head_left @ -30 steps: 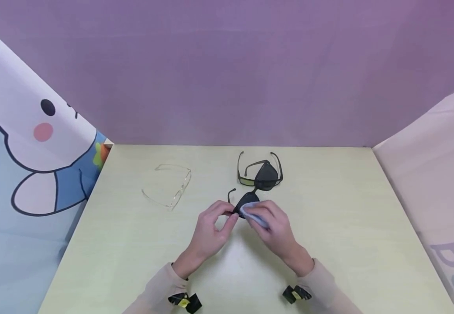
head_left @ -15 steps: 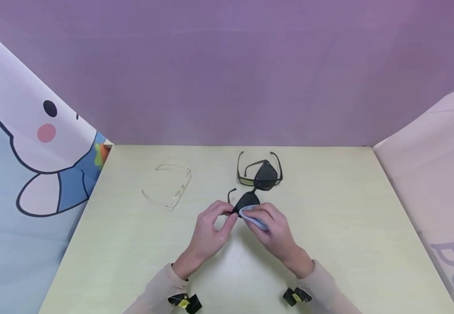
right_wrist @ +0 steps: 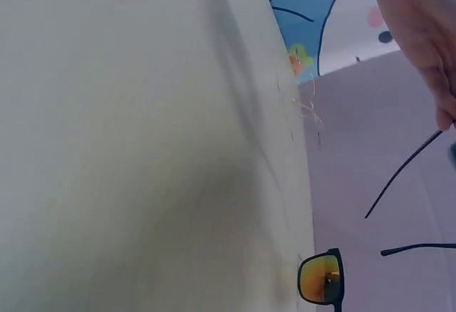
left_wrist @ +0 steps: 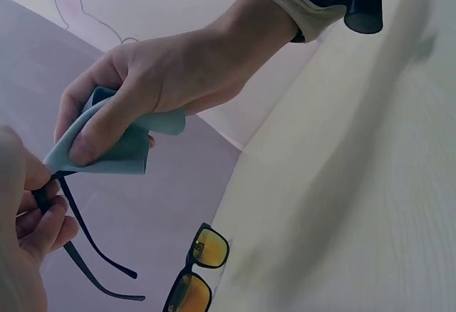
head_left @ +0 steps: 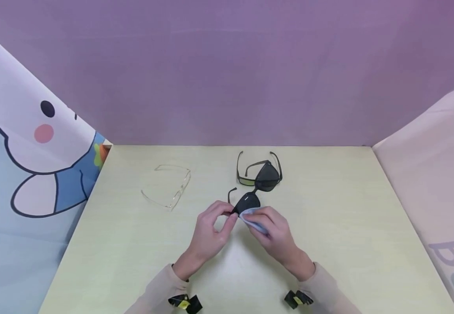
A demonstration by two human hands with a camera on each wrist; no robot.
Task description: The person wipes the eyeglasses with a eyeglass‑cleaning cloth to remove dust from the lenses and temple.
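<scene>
Black sunglasses (head_left: 267,176) are held above the table, tilted, with their temples pointing away from the person. My left hand (head_left: 210,227) pinches them near the hinge at their lower left end. In my right hand (head_left: 276,231) a light blue cloth (head_left: 255,220) is folded between thumb and fingers, its edge against the frame beside the nearer dark lens (head_left: 247,202). The left wrist view shows the cloth (left_wrist: 117,148) under the right thumb, close to the left fingertips. Part of the nearer lens's rim is hidden by the cloth and fingers.
Behind the held pair, sunglasses with yellowish lenses (head_left: 245,181) stand on the table (head_left: 349,209), partly covered in the head view. Thin-framed clear eyeglasses (head_left: 180,192) lie to the left with temples unfolded. A purple panel (head_left: 227,87) borders the table's far edge.
My right hand has shifted slightly down with the cloth, uncovering more of the nearer lens. My left hand keeps its hold on the sunglasses and has hardly moved.
</scene>
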